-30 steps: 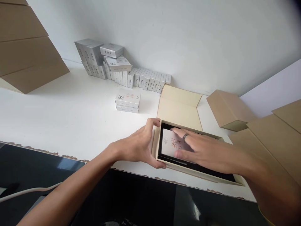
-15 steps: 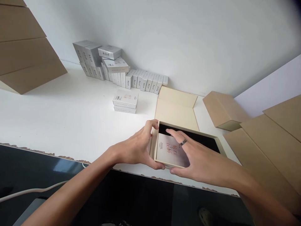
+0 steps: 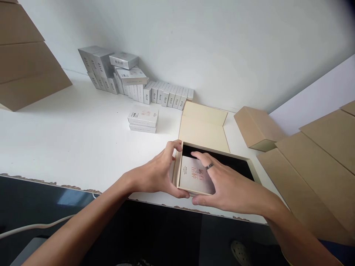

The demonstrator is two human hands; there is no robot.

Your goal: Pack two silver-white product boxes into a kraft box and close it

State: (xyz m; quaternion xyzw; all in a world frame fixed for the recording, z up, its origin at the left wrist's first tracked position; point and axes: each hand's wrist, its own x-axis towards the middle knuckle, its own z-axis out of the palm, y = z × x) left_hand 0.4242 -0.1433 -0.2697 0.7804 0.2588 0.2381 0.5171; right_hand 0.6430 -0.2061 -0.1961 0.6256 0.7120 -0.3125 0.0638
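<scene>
The small white carton (image 3: 194, 173) is pressed flat into the beige gift box's (image 3: 177, 173) left end by the right hand (image 3: 222, 184); the box's left wall is gripped by the left hand (image 3: 158, 173).

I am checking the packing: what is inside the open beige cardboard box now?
One white flat printed packet lies at the left end of the open beige cardboard box, on black lining. The right hand covers part of it.
</scene>
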